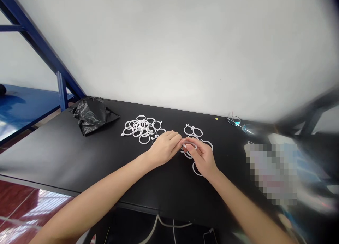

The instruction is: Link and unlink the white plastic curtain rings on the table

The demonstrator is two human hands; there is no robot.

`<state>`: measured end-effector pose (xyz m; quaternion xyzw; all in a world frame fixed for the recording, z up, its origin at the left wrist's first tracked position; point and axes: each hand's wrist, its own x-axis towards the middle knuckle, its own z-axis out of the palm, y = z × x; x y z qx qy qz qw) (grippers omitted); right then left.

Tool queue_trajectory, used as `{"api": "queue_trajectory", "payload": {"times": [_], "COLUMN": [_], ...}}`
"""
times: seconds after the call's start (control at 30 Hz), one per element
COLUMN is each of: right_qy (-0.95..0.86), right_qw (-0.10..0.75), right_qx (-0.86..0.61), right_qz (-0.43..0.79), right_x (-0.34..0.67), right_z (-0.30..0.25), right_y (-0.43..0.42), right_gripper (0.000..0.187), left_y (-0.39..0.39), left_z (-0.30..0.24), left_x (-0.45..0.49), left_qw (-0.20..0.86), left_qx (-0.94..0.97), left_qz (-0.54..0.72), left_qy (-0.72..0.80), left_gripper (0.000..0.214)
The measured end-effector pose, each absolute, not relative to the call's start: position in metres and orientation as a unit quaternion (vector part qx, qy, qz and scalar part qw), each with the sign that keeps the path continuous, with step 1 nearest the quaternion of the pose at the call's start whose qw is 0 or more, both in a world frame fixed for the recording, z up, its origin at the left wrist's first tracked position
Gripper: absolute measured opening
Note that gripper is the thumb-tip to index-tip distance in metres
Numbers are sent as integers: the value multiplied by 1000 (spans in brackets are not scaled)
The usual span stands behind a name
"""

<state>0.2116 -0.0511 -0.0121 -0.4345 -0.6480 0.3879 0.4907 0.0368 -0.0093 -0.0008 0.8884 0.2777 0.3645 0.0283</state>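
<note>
At the bottom edge, pale cables are hanging below the front lip of the black surface. Two bare forearms are reaching in from the near edge and meeting over the middle of it.

The left hand is curling inward, its fingertips pinched together on a white plastic ring, right where the two hands are meeting. The right hand is closing on the same ring from the other side, fingers bent over it and thumb pressing against it, so both hands are clamped on this one piece, which is held just above the surface. Much of the ring is hidden by the fingers, so its exact tilt cannot be told.

Around and under the right hand a small group of rings is lying flat on the surface, some touching each other; one is peeking out beside the wrist.

Just beyond the left hand, a larger heap of rings is lying in an overlapping tangle, a short way apart from the small group.

Further left, a crumpled black plastic bag is sitting near the back corner. Far right, a pair of glasses is resting close to the white wall. A blue metal frame is standing at the left beyond the surface.
</note>
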Motion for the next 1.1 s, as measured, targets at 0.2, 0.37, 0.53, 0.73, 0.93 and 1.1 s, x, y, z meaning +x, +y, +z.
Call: {"api": "queue_trajectory", "payload": {"times": [0.2, 0.37, 0.53, 0.73, 0.93, 1.1], "right_qy": [-638, -655, -676, -703, -725, -732], "right_qw": [483, 476, 453, 348, 304, 291], "right_qx": [-444, -471, -560, -608, -610, -605], "right_qz": [403, 350, 152, 119, 99, 115], "right_x": [213, 217, 234, 251, 248, 250], "right_z": [-15, -7, -3, -15, -12, -11], "right_y": [-51, -48, -35, -25, -28, -27], "right_gripper": [28, 39, 14, 11, 18, 20], "left_y": [-9, 3, 23, 30, 27, 26], "left_z": [-2, 7, 10, 2, 0, 0], "left_x": [36, 25, 7, -1, -3, -1], "left_qw": [17, -58, -131, -136, -175, -197], "left_qx": [891, 886, 831, 818, 808, 809], "left_qz": [352, 314, 230, 145, 140, 203], "left_qy": [286, 336, 489, 539, 545, 515], "left_gripper": [38, 38, 39, 35, 26, 22]}}
